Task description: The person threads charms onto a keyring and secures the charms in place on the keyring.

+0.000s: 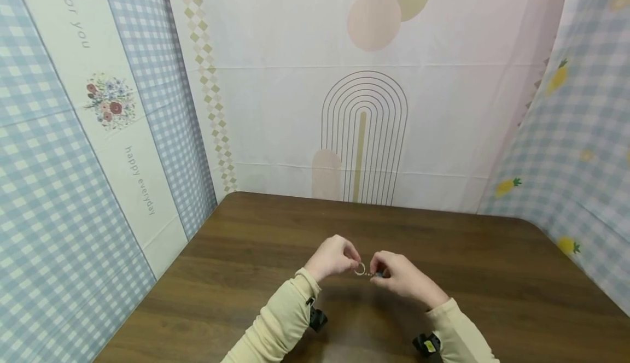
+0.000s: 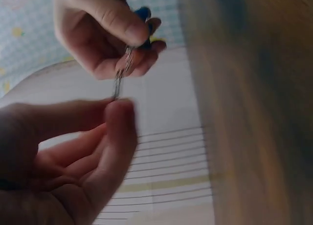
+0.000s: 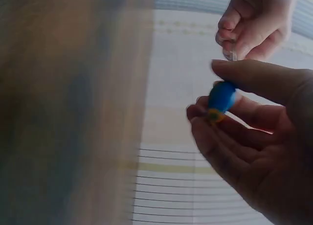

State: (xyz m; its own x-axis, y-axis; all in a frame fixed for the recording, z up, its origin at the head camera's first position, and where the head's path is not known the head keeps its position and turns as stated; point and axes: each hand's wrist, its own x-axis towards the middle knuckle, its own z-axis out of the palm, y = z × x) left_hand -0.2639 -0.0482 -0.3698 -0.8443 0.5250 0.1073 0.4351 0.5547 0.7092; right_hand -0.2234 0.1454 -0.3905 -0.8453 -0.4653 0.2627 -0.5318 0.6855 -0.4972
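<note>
A keychain is stretched between the two hands over the wooden table. My left hand point(image 1: 336, 257) pinches its metal ring point(image 1: 361, 274) between thumb and fingertips. From the ring a short silver chain point(image 2: 129, 59) runs to a small blue charm point(image 3: 222, 97) with a yellow-orange end. My right hand point(image 1: 402, 276) holds this charm between thumb and fingers, which hide part of it in the head view. In the right wrist view the charm's rounded blue side shows; what figure it is, I cannot tell.
The brown wooden table point(image 1: 236, 297) spreads under both hands. A pale patterned cloth point(image 1: 275, 117) hangs behind its far edge, with blue checked cloths point(image 1: 29, 188) at the sides. Each sleeved forearm bears a black wrist camera point(image 1: 317, 319).
</note>
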